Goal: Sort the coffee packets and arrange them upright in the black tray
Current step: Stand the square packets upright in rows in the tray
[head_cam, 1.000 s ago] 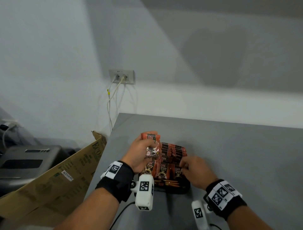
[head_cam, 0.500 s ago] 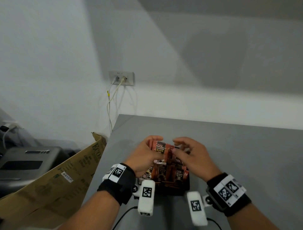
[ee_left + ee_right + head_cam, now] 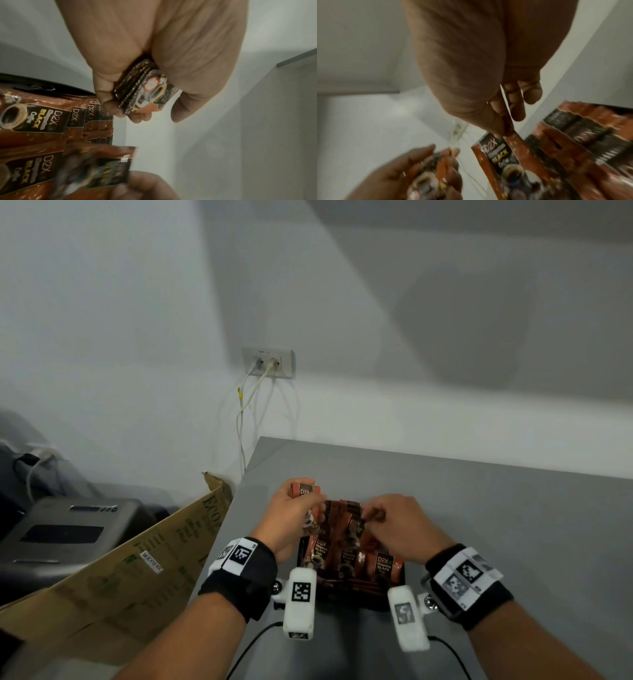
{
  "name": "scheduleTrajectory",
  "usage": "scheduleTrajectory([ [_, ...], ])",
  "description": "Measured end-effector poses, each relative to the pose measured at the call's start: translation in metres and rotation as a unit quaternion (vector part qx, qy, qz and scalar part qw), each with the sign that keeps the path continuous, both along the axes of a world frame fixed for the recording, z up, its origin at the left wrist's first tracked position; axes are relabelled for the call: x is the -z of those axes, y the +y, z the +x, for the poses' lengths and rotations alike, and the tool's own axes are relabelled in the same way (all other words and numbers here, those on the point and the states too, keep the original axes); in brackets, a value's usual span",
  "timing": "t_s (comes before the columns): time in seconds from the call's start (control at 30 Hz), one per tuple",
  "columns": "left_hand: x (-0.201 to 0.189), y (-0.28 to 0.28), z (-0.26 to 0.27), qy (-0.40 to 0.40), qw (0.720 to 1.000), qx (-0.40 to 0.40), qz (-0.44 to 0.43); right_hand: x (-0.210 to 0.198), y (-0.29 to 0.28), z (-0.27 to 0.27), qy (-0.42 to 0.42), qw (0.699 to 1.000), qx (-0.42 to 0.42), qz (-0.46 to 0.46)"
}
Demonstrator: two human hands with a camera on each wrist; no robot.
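Fingers (image 3: 500,119) of the right hand (image 3: 397,525) pinch one coffee packet (image 3: 501,155) above the black tray (image 3: 399,585), ready to stand it upright, while the left hand (image 3: 291,518) grips a spare stack (image 3: 145,89)

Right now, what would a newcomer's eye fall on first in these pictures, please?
The black tray at the grey table's near edge, packed with upright coffee packets. The left hand grips a small stack of packets; the right hand pinches a single packet.

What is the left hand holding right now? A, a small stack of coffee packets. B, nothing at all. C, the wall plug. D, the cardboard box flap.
A: the left hand grips a stack of coffee packets edge-on between thumb and fingers, above the black tray.
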State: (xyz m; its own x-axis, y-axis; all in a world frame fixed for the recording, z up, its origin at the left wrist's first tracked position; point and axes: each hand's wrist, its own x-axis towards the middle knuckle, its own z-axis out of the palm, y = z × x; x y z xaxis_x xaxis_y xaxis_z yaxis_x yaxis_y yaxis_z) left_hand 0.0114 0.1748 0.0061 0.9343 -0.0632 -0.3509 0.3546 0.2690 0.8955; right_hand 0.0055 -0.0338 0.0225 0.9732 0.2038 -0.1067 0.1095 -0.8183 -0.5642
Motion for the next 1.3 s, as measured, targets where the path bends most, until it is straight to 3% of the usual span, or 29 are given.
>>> scheduleTrajectory([
  [0.2,0.005,0.000,-0.007,0.008,0.999,0.021,0.023,0.039,0.014,-0.001,0.061,0.992,-0.045,-0.103],
  [0.5,0.011,0.000,-0.010,0.017,0.998,0.039,0.050,0.063,0.012,-0.001,-0.006,0.989,-0.055,-0.134],
  [0.6,0.010,0.001,-0.013,-0.004,0.996,0.062,0.063,0.048,0.011,0.000,-0.027,0.996,-0.033,-0.075],
  [0.73,0.005,-0.003,-0.013,-0.040,0.993,0.086,0.068,0.001,0.018,0.003,-0.003,0.985,0.021,0.171],
  [0.8,0.002,-0.006,-0.012,-0.060,0.992,0.094,0.063,-0.013,0.024,0.003,0.003,0.980,-0.006,0.199],
  [0.93,-0.001,-0.004,-0.011,-0.066,0.992,0.077,0.071,-0.023,0.032,0.007,-0.039,0.984,-0.012,0.173],
  [1.03,-0.001,0.008,-0.010,-0.029,0.998,-0.013,0.060,-0.019,0.028,0.015,-0.041,0.986,0.012,0.164],
  [1.13,-0.001,0.022,-0.008,-0.013,0.996,-0.086,0.034,0.002,0.034,0.015,-0.003,0.999,-0.010,0.033],
  [1.3,-0.001,0.029,-0.011,-0.002,0.996,-0.075,0.042,0.035,0.057,0.013,0.043,0.991,-0.090,-0.087],
])
